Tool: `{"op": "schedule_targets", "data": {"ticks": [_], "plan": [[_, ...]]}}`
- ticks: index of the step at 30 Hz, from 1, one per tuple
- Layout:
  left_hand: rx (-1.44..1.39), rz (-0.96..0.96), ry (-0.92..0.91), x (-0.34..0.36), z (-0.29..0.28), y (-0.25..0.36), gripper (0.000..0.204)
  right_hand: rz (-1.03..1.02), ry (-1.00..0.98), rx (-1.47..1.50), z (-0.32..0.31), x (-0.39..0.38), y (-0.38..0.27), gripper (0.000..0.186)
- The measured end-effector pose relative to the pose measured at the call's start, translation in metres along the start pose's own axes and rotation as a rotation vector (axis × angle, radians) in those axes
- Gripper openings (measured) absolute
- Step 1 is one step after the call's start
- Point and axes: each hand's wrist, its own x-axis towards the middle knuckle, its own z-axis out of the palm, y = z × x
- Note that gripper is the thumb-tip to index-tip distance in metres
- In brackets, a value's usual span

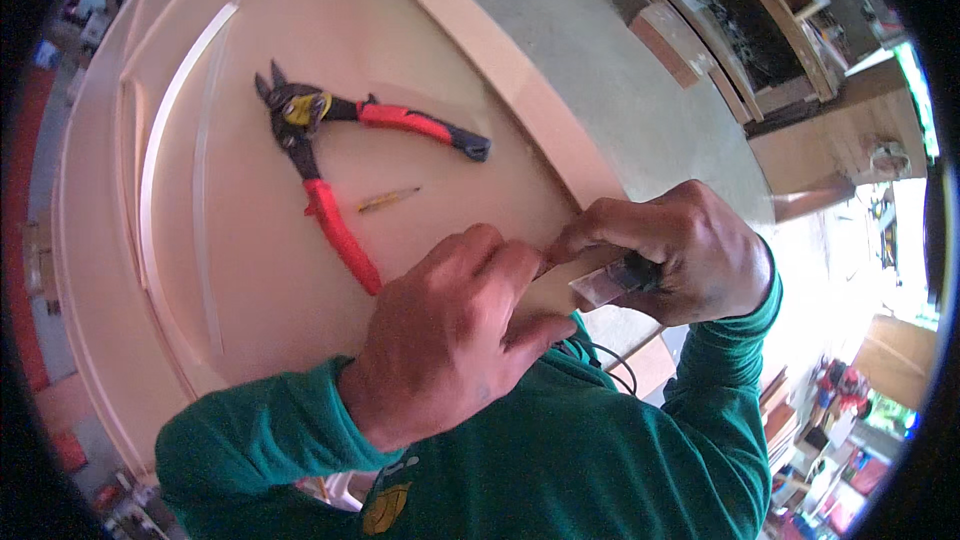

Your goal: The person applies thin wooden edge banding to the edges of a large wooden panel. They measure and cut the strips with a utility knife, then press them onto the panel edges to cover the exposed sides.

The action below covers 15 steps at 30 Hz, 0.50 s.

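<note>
My left hand (pixel 450 325) is closed, its fingers curled and thumb out towards the right. Its fingertips meet those of my right hand (pixel 685 250) over the panel's near right edge; whatever they pinch there is too small or hidden to name. Tucked in my right palm is a flat grey rectangular piece with a dark part (pixel 612 282), its pale end sticking out to the left. Beyond my left hand, red-handled tin snips (pixel 300 125) lie with handles spread and jaws apart. A short yellowish pencil (pixel 388 200) rests between the handles.
The large pale panel (pixel 270 270) has a raised wooden edge strip (pixel 500 60) on its right. A thin white strip (pixel 160 140) lies along its left side. Wooden boards and shelving (pixel 740 30) stand at the far right. A dark cable (pixel 618 360) hangs by my body.
</note>
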Motion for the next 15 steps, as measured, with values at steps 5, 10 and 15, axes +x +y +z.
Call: {"op": "schedule_targets", "data": {"ticks": [5, 10, 15], "plan": [[-0.05, -0.012, -0.026, 0.005, 0.0, -0.004, 0.049, -0.033, -0.016, 0.122, -0.008, 0.002, 0.019, 0.07], [-0.028, 0.02, -0.06, 0.007, -0.002, -0.005, 0.052, 0.159, 0.547, 0.663, -0.039, -0.026, 0.061, 0.07], [-0.019, 0.049, -0.091, 0.002, -0.001, -0.014, 0.051, 0.491, 0.677, 0.56, -0.059, -0.035, 0.161, 0.057]]}}
